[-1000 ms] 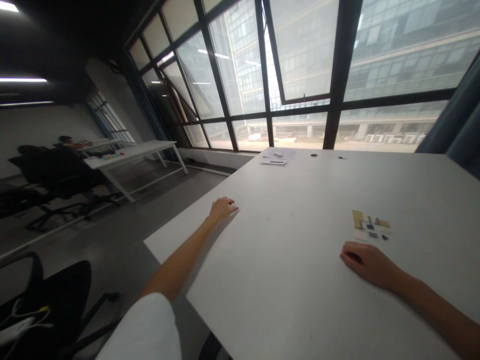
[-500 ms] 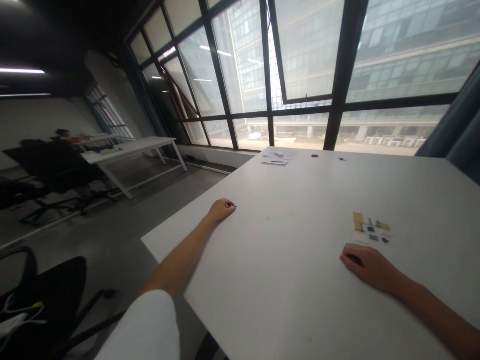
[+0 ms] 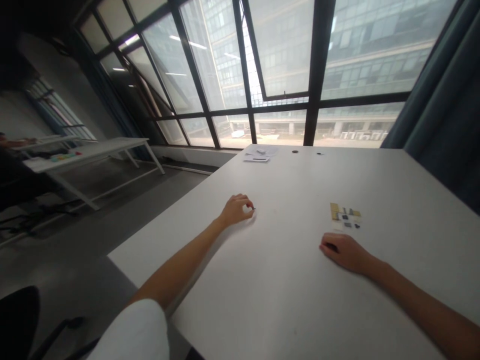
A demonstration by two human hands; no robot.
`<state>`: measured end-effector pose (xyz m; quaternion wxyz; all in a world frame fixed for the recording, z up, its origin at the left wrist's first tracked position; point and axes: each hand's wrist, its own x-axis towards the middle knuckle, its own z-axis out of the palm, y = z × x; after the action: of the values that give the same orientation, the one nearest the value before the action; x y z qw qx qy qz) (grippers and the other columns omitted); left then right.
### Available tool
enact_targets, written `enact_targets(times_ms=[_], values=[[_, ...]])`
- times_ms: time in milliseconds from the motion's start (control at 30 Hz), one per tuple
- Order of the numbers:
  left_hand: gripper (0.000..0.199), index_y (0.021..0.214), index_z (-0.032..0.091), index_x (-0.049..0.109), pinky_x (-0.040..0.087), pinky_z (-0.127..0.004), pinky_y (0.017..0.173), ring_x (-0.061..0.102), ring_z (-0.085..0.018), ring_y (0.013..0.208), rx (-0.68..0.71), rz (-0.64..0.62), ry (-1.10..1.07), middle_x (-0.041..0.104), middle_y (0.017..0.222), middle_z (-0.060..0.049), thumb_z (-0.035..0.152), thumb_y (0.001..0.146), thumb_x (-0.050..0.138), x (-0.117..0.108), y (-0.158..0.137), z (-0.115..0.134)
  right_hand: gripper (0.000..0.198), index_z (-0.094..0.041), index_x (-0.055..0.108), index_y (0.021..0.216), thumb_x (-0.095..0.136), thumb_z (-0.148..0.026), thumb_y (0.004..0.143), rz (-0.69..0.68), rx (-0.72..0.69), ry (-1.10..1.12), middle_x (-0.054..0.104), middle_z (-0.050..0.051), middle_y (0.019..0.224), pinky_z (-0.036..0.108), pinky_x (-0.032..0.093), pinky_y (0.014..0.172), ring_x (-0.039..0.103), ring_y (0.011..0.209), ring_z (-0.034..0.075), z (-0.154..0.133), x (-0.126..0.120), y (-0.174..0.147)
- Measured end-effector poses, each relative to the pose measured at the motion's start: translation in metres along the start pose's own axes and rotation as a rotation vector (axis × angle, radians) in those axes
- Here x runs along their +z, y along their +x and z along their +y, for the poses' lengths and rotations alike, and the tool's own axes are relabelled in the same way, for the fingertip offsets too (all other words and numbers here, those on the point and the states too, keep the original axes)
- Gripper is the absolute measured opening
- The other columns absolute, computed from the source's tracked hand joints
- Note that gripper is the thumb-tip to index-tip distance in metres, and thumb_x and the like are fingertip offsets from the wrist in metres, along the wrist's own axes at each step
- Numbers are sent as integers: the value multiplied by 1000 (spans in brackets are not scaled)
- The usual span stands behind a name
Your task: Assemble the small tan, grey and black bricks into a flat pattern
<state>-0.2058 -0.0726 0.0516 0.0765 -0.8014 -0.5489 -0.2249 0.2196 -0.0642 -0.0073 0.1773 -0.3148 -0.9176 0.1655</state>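
- Left hand (image 3: 237, 209) has shifted toward 3 o'clock across the table (image 3: 285, 290) since the earlier frame; view swung right too. Right hand (image 3: 344, 251) hasn't really moved against the parts (image 3: 345, 218).
- Right hand: between 3 and 4 o'clock from the left, in a loose curl by the table surface. Inside is hidden; can't tell how closed it is or if it holds anything.
- Left hand: thumb and index tips pinched nearly together on a dark piece (image 3: 254, 208), at 3 o'clock from the palm; can't tell if it clears the table.
- Step looks like carrying or placing the dark piece. Next move would call for a steady light pinch, as it's tiny.
- Parts: 12 o'clock from the right hand, flat tan rectangles plus small dark blocks. Exact material too small to tell.
- Table: smooth, matte white, straight edges.
- Papers (image 3: 256, 159): 1 o'clock from the left hand, thin white sheets, overlapping.
- Disc (image 3: 295, 152): round, dark, between 10 and 11 o'clock from the parts.
- Curtain (image 3: 442, 105): between 2 and 3 o'clock in view, blue-grey folded cloth.
- Windows (image 3: 287, 50): 12 o'clock, glass panes, dark frames.
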Motion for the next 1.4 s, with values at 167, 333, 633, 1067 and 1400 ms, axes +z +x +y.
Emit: enact_targets(times_ms=[167,333,633,1067,1400], values=[[9,83,22,70,41,-33,85,61,-18,87,248,-39,-110,70,87,-2,30,80,67,25,34,80,22,-19,60,74,52,-26,94,59,-28,1,61,1,72,26,38,65,53,66,14,-3,-1,2],[10,86,23,71,42,-34,85,61,-19,90,388,-97,-217,70,89,-3,31,80,68,65,55,145,9,-20,67,90,59,-25,91,263,13,-15,61,0,73,25,40,65,54,65,14,2,-4,4],[9,87,23,70,43,-36,83,60,-20,91,292,2,-273,70,89,-2,29,80,70,98,59,174,10,-21,67,97,59,-19,92,449,-9,-57,68,4,91,24,45,68,58,69,13,12,-11,4],[10,88,23,70,44,-37,82,60,-20,91,343,2,-307,69,90,-5,32,83,68,92,51,178,14,-20,69,92,57,-25,97,364,-136,-5,68,5,86,25,46,69,61,74,14,1,-11,5],[12,91,23,70,45,-35,84,60,-20,92,355,-20,-353,70,92,-5,32,84,68,90,52,176,14,-20,68,89,55,-21,96,366,-149,-16,66,4,83,24,44,66,58,70,13,-1,-11,6]])
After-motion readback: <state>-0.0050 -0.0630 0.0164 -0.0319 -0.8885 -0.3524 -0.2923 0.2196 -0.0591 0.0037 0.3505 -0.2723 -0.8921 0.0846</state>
